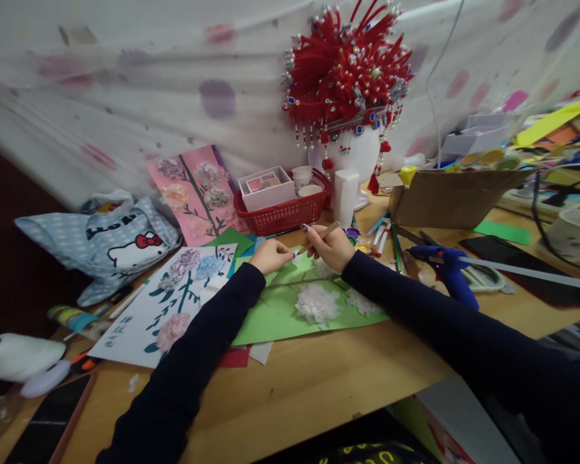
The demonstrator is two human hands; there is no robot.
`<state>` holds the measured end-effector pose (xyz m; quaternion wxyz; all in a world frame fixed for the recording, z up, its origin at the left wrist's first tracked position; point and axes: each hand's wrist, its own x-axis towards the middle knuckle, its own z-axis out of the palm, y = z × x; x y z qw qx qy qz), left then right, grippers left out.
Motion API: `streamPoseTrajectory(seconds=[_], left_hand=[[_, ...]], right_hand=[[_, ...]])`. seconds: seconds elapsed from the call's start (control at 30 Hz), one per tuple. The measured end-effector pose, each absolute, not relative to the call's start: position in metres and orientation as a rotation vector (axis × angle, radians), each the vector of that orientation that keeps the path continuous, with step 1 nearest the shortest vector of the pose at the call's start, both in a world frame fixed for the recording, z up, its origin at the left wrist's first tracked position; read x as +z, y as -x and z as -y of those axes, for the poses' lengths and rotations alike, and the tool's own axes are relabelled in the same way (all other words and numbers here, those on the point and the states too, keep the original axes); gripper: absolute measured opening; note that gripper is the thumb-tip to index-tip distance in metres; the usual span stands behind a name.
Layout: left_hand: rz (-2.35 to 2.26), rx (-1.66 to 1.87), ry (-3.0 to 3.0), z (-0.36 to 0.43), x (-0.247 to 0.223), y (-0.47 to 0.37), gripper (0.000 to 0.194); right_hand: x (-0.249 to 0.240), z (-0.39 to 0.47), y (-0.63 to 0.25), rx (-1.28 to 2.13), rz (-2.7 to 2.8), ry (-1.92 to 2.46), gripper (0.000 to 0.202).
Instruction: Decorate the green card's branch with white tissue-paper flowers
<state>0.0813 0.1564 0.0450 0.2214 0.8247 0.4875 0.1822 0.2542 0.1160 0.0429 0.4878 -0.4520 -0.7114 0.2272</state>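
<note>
In my right hand (332,248) is a slim, tan-handled paintbrush (329,229), held like a pen with its tip pointing down and left. My left hand (272,255) is closed in a pinch beside that tip; a small pale bit shows at its fingertips, too small to name. Both hands are over a green sheet (270,322) with a painted dark branch. White ruffled flowers (318,304) lie on this sheet, one partly covered by my right forearm. Small paint pots (362,248) stand just right of my right hand.
A white flower picture (145,322) lies left, near a blue bag (125,238). Behind are a red basket (290,216) and a beaded red headdress (352,71). At right are a blue glue gun (447,270), a cardboard box (449,196) and a dark phone (522,264).
</note>
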Motion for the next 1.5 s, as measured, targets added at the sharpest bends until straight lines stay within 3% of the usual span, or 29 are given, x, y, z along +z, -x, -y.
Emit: streamPoseTrajectory(seconds=[0.37, 0.53, 0.7, 0.8, 1.13, 1.5], left_hand=[[-1.421, 0.542, -2.252, -0.161, 0.041, -0.078, 0.019], [-1.470, 0.564, -2.362, -0.138, 0.044, -0.055, 0.031], [-1.654, 0.040, -2.576, -0.111, 0.040, -0.029, 0.048], [-1.669, -0.095, -2.541, -0.108, 0.037, -0.024, 0.052], [-1.685, -0.091, -2.537, -0.106, 0.036, -0.024, 0.052], [-1.676, 0.163, -2.508, -0.102, 0.037, -0.018, 0.045]], right_hand=[[0.030, -0.118, -0.244, 0.417, 1.922, 1.195, 0.044], [0.026, -0.119, -0.242, 0.381, 1.952, 1.194, 0.043], [0.023, -0.120, -0.241, 0.378, 1.980, 1.178, 0.040], [0.023, -0.120, -0.239, 0.422, 1.982, 1.178, 0.037], [0.021, -0.123, -0.236, 0.467, 1.968, 1.167, 0.036], [0.026, -0.116, -0.239, 0.531, 1.610, 1.137, 0.055]])
